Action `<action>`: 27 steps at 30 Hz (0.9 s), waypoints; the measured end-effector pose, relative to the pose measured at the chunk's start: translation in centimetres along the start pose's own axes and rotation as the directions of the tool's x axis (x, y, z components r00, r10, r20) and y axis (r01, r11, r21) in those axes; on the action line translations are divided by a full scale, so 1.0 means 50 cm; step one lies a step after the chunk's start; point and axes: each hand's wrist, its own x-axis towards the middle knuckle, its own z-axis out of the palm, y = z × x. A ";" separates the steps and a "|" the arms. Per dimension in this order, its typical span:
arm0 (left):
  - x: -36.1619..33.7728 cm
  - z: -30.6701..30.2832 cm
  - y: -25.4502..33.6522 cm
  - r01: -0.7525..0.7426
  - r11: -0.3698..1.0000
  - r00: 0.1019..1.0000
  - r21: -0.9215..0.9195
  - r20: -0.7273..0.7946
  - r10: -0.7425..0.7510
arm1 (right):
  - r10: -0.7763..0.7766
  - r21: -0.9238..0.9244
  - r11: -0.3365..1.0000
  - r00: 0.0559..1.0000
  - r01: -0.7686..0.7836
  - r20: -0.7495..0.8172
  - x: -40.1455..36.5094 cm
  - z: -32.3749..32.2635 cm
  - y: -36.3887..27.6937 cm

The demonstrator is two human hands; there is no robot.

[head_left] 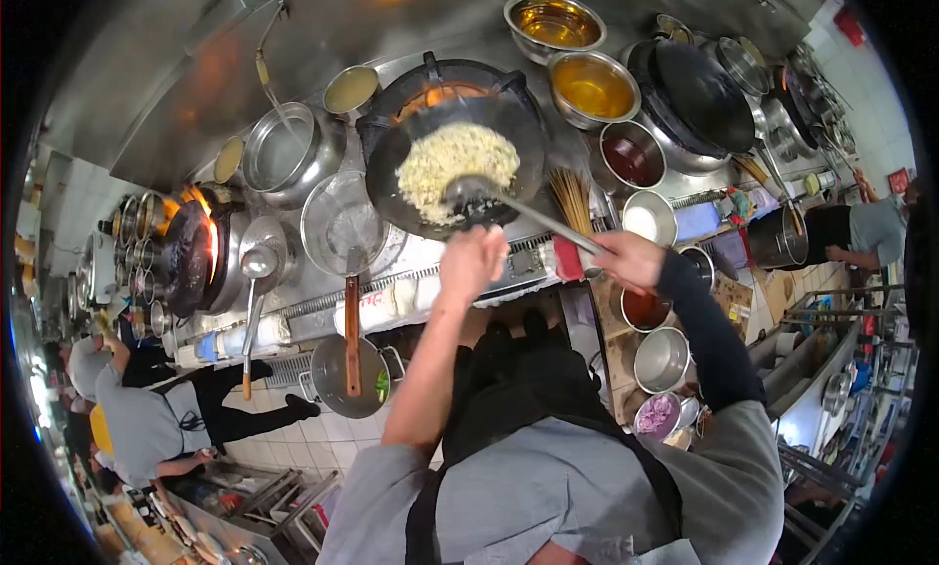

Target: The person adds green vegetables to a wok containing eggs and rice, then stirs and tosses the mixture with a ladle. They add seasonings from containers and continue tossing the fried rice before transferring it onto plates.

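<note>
A dark wok [391, 195] is tipped toward me over a burner, with pale yellow fried rice [460, 164] spread in it. My left hand [473, 264] is closed at the wok's near edge; what its fingers grip there is hard to make out. My right hand [629, 260] is wrapped round the handle of a long metal ladle [553, 223]. The ladle's bowl rests against the near side of the rice. Just beyond the ladle handle, a bamboo brush [571, 195] stands near a red cloth [567, 259].
Bowls of oil [593, 88], a pot of red sauce [632, 156] and a strainer [344, 218] surround the wok. Flames rise at a left burner [207, 234]. A pot [337, 374] stands below the counter. One person [147, 408] is at left, another [871, 230] at right.
</note>
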 end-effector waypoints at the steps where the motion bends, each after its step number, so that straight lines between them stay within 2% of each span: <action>1: -0.020 0.049 0.000 0.031 0.998 0.997 0.053 0.067 -0.034 | -0.043 -0.147 0.989 0.995 0.029 -0.092 0.071 0.009 0.021; 2: -0.049 0.081 -0.006 0.055 0.992 0.988 0.112 0.134 -0.069 | -0.206 -0.286 0.948 0.956 0.142 -0.211 0.126 0.023 0.047; 4: -0.101 0.142 -0.055 -0.053 0.992 0.992 0.113 0.118 0.039 | -0.485 -0.460 0.843 0.764 0.279 -0.425 0.180 0.077 0.108; 5: -0.130 0.150 -0.070 0.007 0.989 0.980 0.149 0.195 -0.036 | -0.419 -0.426 0.876 0.797 0.227 -0.436 0.154 0.100 0.089; 6: -0.131 0.139 -0.071 -0.025 0.992 0.985 0.124 0.170 0.003 | -0.354 -0.396 0.902 0.821 0.174 -0.447 0.118 0.108 0.056; 7: -0.128 0.115 -0.064 -0.057 0.994 0.988 0.098 0.148 0.042 | -0.388 -0.491 0.858 0.816 0.149 -0.430 0.086 0.111 0.048; 8: -0.126 0.082 -0.048 -0.090 0.993 0.988 0.071 0.130 0.081 | -0.344 -0.380 0.904 0.860 0.194 -0.378 0.032 0.103 0.009; 9: -0.083 0.004 0.009 -0.064 0.993 0.987 0.101 0.150 0.048 | -0.456 -0.445 0.848 0.826 0.289 -0.333 0.017 0.083 0.036; 10: -0.057 -0.003 -0.009 -0.009 0.998 0.998 -0.067 0.062 0.014 | -0.556 -0.501 0.779 0.784 0.377 -0.275 -0.008 0.059 0.073; 12: -0.001 0.027 -0.050 -0.102 0.995 0.995 -0.001 0.001 0.102 | -0.424 -0.437 0.847 0.880 0.303 -0.212 -0.083 0.005 0.038; 13: 0.021 0.034 -0.068 -0.060 0.998 0.998 -0.025 0.035 0.061 | -0.489 -0.498 0.792 0.856 0.354 -0.169 -0.089 -0.013 0.031; 15: 0.055 0.054 -0.098 -0.037 0.999 0.994 -0.008 0.105 0.038 | -0.215 -0.615 0.787 0.954 0.042 -0.210 -0.035 -0.018 -0.013; 16: 0.066 0.068 -0.110 -0.025 1.000 0.990 0.001 0.138 0.025 | -0.073 -0.661 0.742 0.966 -0.113 -0.246 0.005 -0.018 -0.039; 18: 0.072 0.086 -0.124 0.001 1.000 0.992 0.023 0.126 -0.003 | -0.170 -0.659 0.735 0.899 -0.158 -0.405 0.195 0.023 0.013; 19: 0.077 0.087 -0.123 0.010 1.000 0.992 0.025 0.126 -0.013 | -0.165 -0.575 0.799 0.856 -0.175 -0.490 0.281 0.046 0.011; 20: 0.077 0.089 -0.119 0.024 0.999 0.991 0.024 0.128 -0.027 | -0.177 -0.580 0.798 0.854 -0.166 -0.489 0.378 0.065 0.031; 21: 0.078 0.085 -0.114 0.024 0.999 0.992 0.023 0.127 -0.026 | -0.316 -0.584 0.811 0.809 -0.042 -0.496 0.437 0.095 0.031; 22: 0.076 0.078 -0.108 0.024 0.999 0.991 0.026 0.131 -0.027 | -0.365 -0.567 0.823 0.801 0.039 -0.475 0.478 0.124 0.023; 23: 0.072 0.074 -0.105 0.022 0.999 0.991 0.027 0.135 -0.025 | -0.347 -0.520 0.851 0.819 0.071 -0.457 0.472 0.154 -0.001; 26: 0.076 0.095 -0.121 0.034 0.999 0.994 -0.013 0.103 -0.033 | -0.314 -0.651 0.753 0.921 0.095 -0.229 0.336 0.171 -0.038; 27: 0.078 0.095 -0.120 0.037 0.999 0.993 -0.010 0.109 -0.036 | -0.260 -0.686 0.725 0.947 0.061 -0.190 0.296 0.150 -0.040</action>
